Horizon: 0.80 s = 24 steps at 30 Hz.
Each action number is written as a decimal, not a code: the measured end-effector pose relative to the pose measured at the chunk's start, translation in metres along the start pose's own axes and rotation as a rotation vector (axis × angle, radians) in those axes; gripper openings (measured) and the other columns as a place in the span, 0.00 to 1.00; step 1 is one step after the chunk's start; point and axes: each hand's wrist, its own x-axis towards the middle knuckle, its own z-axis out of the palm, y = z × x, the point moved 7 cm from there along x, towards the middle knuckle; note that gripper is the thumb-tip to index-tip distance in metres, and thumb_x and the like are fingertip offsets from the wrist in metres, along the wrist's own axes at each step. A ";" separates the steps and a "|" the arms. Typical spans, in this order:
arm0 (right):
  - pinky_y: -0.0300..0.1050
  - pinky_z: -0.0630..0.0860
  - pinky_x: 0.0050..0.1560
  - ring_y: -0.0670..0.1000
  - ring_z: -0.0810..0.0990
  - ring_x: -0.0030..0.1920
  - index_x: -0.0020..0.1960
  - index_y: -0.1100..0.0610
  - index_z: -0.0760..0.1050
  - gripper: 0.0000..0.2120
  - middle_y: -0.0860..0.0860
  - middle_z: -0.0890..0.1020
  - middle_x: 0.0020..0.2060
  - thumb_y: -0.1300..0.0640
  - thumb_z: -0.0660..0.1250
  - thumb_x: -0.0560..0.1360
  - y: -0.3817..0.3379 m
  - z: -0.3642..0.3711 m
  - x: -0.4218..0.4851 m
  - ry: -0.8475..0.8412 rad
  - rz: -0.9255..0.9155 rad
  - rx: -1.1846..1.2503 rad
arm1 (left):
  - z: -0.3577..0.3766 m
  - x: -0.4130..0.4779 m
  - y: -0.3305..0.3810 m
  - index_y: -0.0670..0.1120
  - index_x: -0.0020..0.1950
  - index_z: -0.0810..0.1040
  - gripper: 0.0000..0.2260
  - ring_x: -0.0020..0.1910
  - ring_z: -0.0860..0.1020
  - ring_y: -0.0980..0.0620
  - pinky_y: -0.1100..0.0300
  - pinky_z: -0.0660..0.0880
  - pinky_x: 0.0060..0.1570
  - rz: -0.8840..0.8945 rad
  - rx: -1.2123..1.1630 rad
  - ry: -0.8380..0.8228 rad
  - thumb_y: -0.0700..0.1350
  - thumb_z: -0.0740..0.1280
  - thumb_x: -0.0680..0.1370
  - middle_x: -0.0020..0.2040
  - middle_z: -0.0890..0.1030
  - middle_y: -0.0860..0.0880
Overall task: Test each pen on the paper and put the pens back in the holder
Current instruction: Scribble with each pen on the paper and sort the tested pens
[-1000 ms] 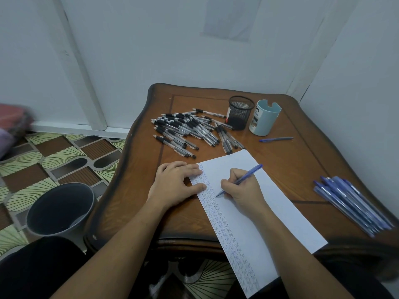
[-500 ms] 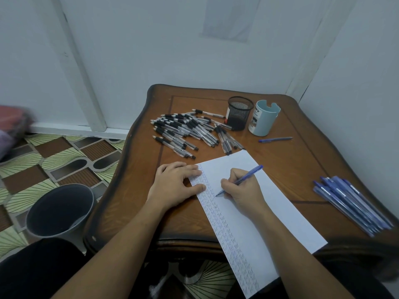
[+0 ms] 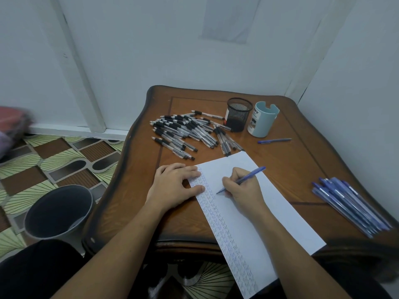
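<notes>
- Right hand [image 3: 241, 188] has its fingers curled tight round a blue pen [image 3: 252, 174], tip down on the paper [image 3: 280, 212] just left of the fingertips, right beside the columns of scribbled marks
- Left hand [image 3: 174, 186] lies flat, fingers spread and relaxed, fingertips and thumb pressing the paper's left edge
- Beyond the left fingers, a heap of black-grip pens [image 3: 185, 132] sprawls across the wooden table [image 3: 302, 160]
- Beyond the right fingers, a black mesh holder [image 3: 238, 114] and a pale blue holder [image 3: 262, 119] stand side by side, with a lone blue pen [image 3: 274, 140] lying just in front of the pale one
- Well out to the right of the writing fingers, a bundle of blue pens [image 3: 349, 203] lies near the table's edge
- Down on the floor, left of the left hand, a dark bin [image 3: 58, 212]
</notes>
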 end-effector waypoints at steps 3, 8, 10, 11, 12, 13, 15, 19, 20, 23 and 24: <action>0.43 0.73 0.35 0.49 0.74 0.30 0.33 0.59 0.71 0.16 0.52 0.75 0.25 0.62 0.66 0.79 0.002 -0.010 0.004 0.067 0.082 0.216 | 0.000 0.000 0.000 0.63 0.66 0.74 0.22 0.70 0.61 0.62 0.52 0.49 0.70 -0.004 -0.009 -0.010 0.68 0.63 0.73 0.69 0.69 0.66; 0.43 0.69 0.32 0.49 0.72 0.28 0.34 0.60 0.73 0.24 0.52 0.74 0.24 0.48 0.58 0.83 0.007 -0.014 0.008 0.124 0.202 0.301 | 0.000 0.000 0.000 0.63 0.65 0.74 0.22 0.70 0.61 0.63 0.54 0.49 0.69 -0.003 -0.010 -0.001 0.67 0.63 0.73 0.68 0.70 0.66; 0.44 0.67 0.32 0.48 0.71 0.25 0.46 0.57 0.76 0.18 0.50 0.73 0.22 0.43 0.57 0.81 0.005 -0.011 0.009 0.076 0.185 0.258 | 0.000 -0.001 0.000 0.63 0.65 0.74 0.22 0.70 0.61 0.63 0.53 0.50 0.70 -0.004 -0.010 -0.005 0.68 0.63 0.73 0.68 0.70 0.66; 0.44 0.67 0.31 0.48 0.70 0.25 0.55 0.54 0.75 0.18 0.50 0.73 0.22 0.41 0.58 0.79 0.005 -0.010 0.010 0.051 0.191 0.242 | 0.000 -0.001 -0.001 0.64 0.65 0.74 0.22 0.70 0.61 0.63 0.53 0.50 0.70 -0.004 -0.012 -0.003 0.68 0.63 0.73 0.68 0.70 0.66; 0.44 0.66 0.31 0.48 0.70 0.25 0.62 0.51 0.72 0.21 0.50 0.74 0.23 0.38 0.58 0.76 0.005 -0.008 0.011 0.033 0.200 0.226 | 0.000 -0.001 -0.001 0.64 0.65 0.74 0.22 0.70 0.61 0.63 0.53 0.50 0.70 -0.004 -0.017 0.000 0.68 0.63 0.73 0.68 0.70 0.66; 0.44 0.66 0.30 0.48 0.70 0.25 0.66 0.49 0.70 0.24 0.51 0.74 0.23 0.37 0.58 0.75 0.005 -0.008 0.012 0.026 0.205 0.206 | 0.000 -0.001 -0.001 0.64 0.65 0.74 0.22 0.70 0.61 0.63 0.53 0.50 0.70 -0.006 -0.021 -0.001 0.68 0.63 0.73 0.68 0.70 0.66; 0.43 0.67 0.30 0.47 0.70 0.24 0.67 0.49 0.71 0.21 0.51 0.74 0.24 0.40 0.57 0.79 0.003 -0.008 0.013 0.027 0.193 0.178 | 0.000 -0.001 -0.001 0.64 0.65 0.74 0.22 0.70 0.61 0.63 0.54 0.49 0.70 -0.006 -0.019 -0.005 0.68 0.63 0.73 0.68 0.69 0.67; 0.41 0.67 0.30 0.47 0.70 0.23 0.61 0.50 0.74 0.16 0.51 0.74 0.24 0.44 0.53 0.83 0.000 -0.007 0.011 0.041 0.188 0.179 | 0.000 -0.001 0.000 0.64 0.66 0.73 0.22 0.70 0.60 0.63 0.54 0.49 0.70 -0.001 -0.013 -0.013 0.68 0.62 0.73 0.69 0.69 0.67; 0.41 0.67 0.30 0.47 0.71 0.24 0.60 0.50 0.74 0.15 0.52 0.74 0.24 0.45 0.53 0.83 0.001 -0.007 0.010 0.037 0.195 0.179 | 0.000 -0.001 0.000 0.64 0.66 0.73 0.22 0.70 0.60 0.63 0.54 0.49 0.70 -0.001 -0.016 -0.014 0.68 0.62 0.73 0.69 0.69 0.67; 0.39 0.67 0.28 0.48 0.72 0.26 0.58 0.51 0.75 0.17 0.53 0.76 0.26 0.47 0.50 0.85 -0.001 -0.006 0.009 -0.003 0.218 0.161 | 0.000 -0.001 0.000 0.64 0.66 0.73 0.22 0.70 0.60 0.63 0.53 0.49 0.71 -0.007 -0.012 -0.022 0.68 0.62 0.74 0.69 0.68 0.67; 0.39 0.67 0.28 0.49 0.72 0.26 0.58 0.51 0.75 0.17 0.53 0.76 0.26 0.47 0.50 0.85 -0.002 -0.006 0.009 -0.020 0.223 0.164 | 0.000 -0.001 0.000 0.64 0.66 0.73 0.22 0.70 0.60 0.63 0.53 0.49 0.71 -0.009 -0.010 -0.024 0.68 0.62 0.74 0.69 0.68 0.67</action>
